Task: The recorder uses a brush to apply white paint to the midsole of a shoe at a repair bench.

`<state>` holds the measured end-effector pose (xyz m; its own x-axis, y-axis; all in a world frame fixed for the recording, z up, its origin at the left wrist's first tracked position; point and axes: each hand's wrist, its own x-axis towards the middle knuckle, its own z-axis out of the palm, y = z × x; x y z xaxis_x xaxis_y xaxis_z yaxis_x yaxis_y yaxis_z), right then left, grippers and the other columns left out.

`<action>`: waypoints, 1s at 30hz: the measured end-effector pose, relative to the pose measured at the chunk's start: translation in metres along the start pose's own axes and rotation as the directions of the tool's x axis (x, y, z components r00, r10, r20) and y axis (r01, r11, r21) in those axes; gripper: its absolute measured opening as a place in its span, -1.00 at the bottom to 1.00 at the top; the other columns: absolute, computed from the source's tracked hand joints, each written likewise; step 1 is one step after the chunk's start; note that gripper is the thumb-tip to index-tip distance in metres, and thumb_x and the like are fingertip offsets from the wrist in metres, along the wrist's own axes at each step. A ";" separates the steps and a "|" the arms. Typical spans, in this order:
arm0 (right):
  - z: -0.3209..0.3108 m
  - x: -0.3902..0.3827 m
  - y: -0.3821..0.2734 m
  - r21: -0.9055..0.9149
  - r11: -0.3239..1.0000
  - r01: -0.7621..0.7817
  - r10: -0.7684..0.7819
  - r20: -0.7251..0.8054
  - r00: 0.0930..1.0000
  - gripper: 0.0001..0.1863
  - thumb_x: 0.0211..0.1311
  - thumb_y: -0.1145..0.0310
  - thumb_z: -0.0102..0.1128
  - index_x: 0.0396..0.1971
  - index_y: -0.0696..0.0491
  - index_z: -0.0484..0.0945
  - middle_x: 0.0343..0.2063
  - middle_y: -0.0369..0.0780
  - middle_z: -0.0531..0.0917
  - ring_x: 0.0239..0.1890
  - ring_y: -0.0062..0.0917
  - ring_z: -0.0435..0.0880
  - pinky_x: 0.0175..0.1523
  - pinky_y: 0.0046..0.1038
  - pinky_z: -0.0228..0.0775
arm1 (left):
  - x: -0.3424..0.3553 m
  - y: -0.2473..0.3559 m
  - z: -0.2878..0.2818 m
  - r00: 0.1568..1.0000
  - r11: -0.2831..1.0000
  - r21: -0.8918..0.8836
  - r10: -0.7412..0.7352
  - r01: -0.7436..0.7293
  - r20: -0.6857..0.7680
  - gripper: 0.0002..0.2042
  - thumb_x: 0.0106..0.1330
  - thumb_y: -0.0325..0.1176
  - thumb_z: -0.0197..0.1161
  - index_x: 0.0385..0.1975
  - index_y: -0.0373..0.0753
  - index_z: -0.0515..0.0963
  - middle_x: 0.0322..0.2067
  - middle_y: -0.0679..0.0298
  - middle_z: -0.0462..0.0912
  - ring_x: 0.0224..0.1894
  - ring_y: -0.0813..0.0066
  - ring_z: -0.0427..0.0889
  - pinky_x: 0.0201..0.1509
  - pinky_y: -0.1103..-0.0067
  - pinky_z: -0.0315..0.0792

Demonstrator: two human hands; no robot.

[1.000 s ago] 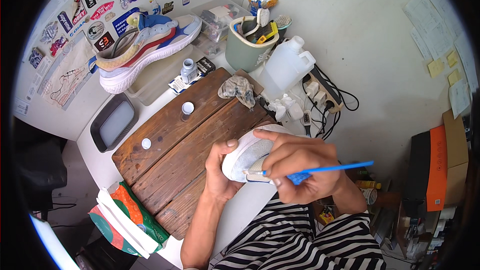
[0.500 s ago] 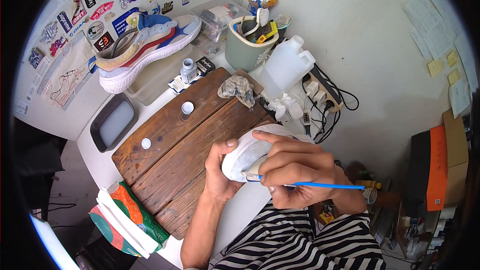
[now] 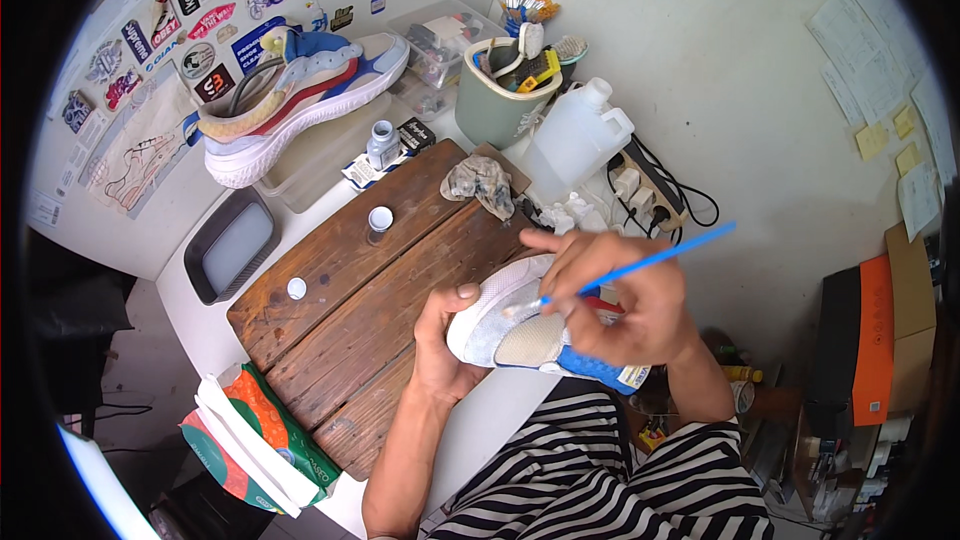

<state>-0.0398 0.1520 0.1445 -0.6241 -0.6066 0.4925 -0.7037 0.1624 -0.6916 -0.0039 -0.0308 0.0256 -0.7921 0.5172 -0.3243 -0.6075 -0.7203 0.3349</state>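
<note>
My left hand (image 3: pixel 445 345) grips a white, blue and beige sneaker (image 3: pixel 520 340) by one end, thumb along its edge, above the front of the wooden board (image 3: pixel 340 340). My right hand (image 3: pixel 625 300) is closed on a thin paintbrush (image 3: pixel 675 247) with a blue handle, held over the shoe with the bristles at its pale grey panel; some fingers hide the shoe's far part. A small white cup (image 3: pixel 380 219) and a white cap (image 3: pixel 296 289) sit on the board, with a crumpled stained rag (image 3: pixel 475 180) at its back.
Behind stand a second sneaker (image 3: pixel 300 110), an open jar (image 3: pixel 383 145), a green bucket of brushes (image 3: pixel 490 115), a plastic jug (image 3: pixel 570 140) and a power strip (image 3: pixel 645 195). A dark tray (image 3: pixel 228 245) lies left, a tissue pack (image 3: pixel 255 430) front left, stacked boxes (image 3: pixel 870 330) right.
My right hand and brush have risen; the brush handle now slants up to the right instead of lying nearly level, uncovering more of the shoe's beige and blue side.
</note>
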 end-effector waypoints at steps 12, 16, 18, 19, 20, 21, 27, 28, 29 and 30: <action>0.040 0.076 0.128 0.370 0.845 -0.385 0.327 0.212 0.921 -0.91 0.35 0.63 0.14 -0.19 0.20 0.49 -0.25 -0.16 0.67 -0.23 -0.57 0.72 -0.10 -0.53 0.61 | -0.001 0.001 0.007 0.992 0.994 0.102 -0.019 0.031 -0.123 -0.26 0.15 0.13 0.05 0.10 -0.47 0.52 -0.07 -0.08 0.68 -0.12 0.11 0.70 -0.10 0.36 0.61; 0.069 0.089 0.150 0.326 0.866 -0.378 0.302 0.262 0.917 -0.90 0.35 0.62 0.14 -0.18 0.22 0.48 -0.25 -0.17 0.67 -0.17 -0.57 0.72 -0.05 -0.49 0.63 | 0.000 0.000 -0.009 0.997 0.988 0.151 -0.004 0.015 -0.073 -0.21 0.13 0.11 0.06 0.19 -0.50 0.46 0.01 -0.11 0.66 -0.08 0.10 0.69 -0.04 0.35 0.59; 0.074 0.091 0.157 0.210 0.921 -0.328 0.266 0.277 0.923 -0.90 0.34 0.63 0.14 -0.18 0.22 0.47 -0.27 -0.18 0.67 -0.14 -0.58 0.71 -0.03 -0.46 0.64 | 0.002 -0.002 -0.011 0.999 0.993 0.113 -0.016 0.019 -0.030 -0.19 0.12 0.10 0.06 0.23 -0.51 0.42 0.04 -0.13 0.64 -0.04 0.09 0.68 0.01 0.34 0.57; 0.075 0.092 0.159 0.211 0.919 -0.332 0.268 0.281 0.921 -0.90 0.34 0.63 0.14 -0.18 0.22 0.47 -0.27 -0.18 0.67 -0.14 -0.58 0.71 -0.03 -0.46 0.64 | -0.001 0.003 0.004 1.000 0.993 0.117 -0.001 -0.002 0.029 -0.18 0.12 0.08 0.07 0.27 -0.51 0.38 0.08 -0.15 0.61 0.00 0.07 0.67 0.07 0.33 0.55; 0.076 0.092 0.160 0.192 0.925 -0.329 0.269 0.282 0.921 -0.90 0.34 0.62 0.15 -0.19 0.22 0.48 -0.28 -0.18 0.67 -0.16 -0.58 0.70 -0.04 -0.46 0.65 | -0.002 0.006 0.012 0.996 0.992 0.120 0.013 -0.024 0.089 -0.16 0.11 0.07 0.08 0.31 -0.51 0.34 0.12 -0.17 0.59 0.04 0.05 0.65 0.13 0.32 0.52; 0.078 0.093 0.160 0.173 0.930 -0.323 0.267 0.282 0.921 -0.90 0.33 0.61 0.16 -0.20 0.21 0.49 -0.30 -0.18 0.68 -0.18 -0.59 0.69 -0.05 -0.46 0.65 | -0.002 0.006 0.010 0.996 0.993 0.117 0.015 -0.025 0.086 -0.16 0.11 0.07 0.08 0.31 -0.51 0.34 0.12 -0.17 0.59 0.04 0.05 0.65 0.13 0.32 0.52; 0.081 0.098 0.157 0.102 0.939 -0.328 0.289 0.286 0.914 -0.91 0.29 0.57 0.22 -0.25 0.20 0.52 -0.36 -0.19 0.70 -0.24 -0.61 0.67 -0.08 -0.45 0.64 | -0.006 0.009 0.011 0.998 0.983 0.186 -0.009 -0.002 0.059 -0.12 0.08 0.04 0.11 0.38 -0.48 0.26 0.21 -0.18 0.50 0.16 0.01 0.58 0.26 0.32 0.43; 0.081 0.098 0.158 0.103 0.938 -0.332 0.292 0.285 0.913 -0.91 0.29 0.57 0.22 -0.25 0.20 0.52 -0.36 -0.19 0.70 -0.24 -0.61 0.67 -0.08 -0.45 0.64 | -0.003 0.009 0.009 0.991 0.987 0.160 -0.016 -0.006 0.133 -0.11 0.07 0.03 0.11 0.39 -0.48 0.24 0.23 -0.18 0.49 0.17 0.02 0.57 0.28 0.34 0.42; 0.081 0.098 0.160 0.086 0.938 -0.336 0.300 0.287 0.910 -0.91 0.29 0.57 0.22 -0.25 0.20 0.52 -0.37 -0.19 0.70 -0.25 -0.61 0.67 -0.08 -0.46 0.64 | 0.000 0.008 0.008 0.978 0.991 0.133 -0.020 -0.008 0.207 -0.10 0.06 0.03 0.11 0.40 -0.48 0.22 0.25 -0.18 0.47 0.19 0.02 0.56 0.30 0.35 0.40; 0.080 0.098 0.158 0.069 0.939 -0.336 0.304 0.289 0.908 -0.91 0.28 0.56 0.22 -0.25 0.20 0.52 -0.38 -0.19 0.70 -0.26 -0.61 0.67 -0.09 -0.46 0.63 | 0.000 0.008 0.008 0.978 0.991 0.134 -0.020 -0.008 0.207 -0.10 0.06 0.03 0.11 0.40 -0.48 0.22 0.25 -0.18 0.47 0.19 0.02 0.56 0.30 0.35 0.40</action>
<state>-0.1849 0.0553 0.0415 -0.6822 -0.7263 0.0841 -0.4278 0.3033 -0.8515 -0.0092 -0.0331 0.0353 -0.7749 0.6162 -0.1406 -0.6039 -0.6561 0.4525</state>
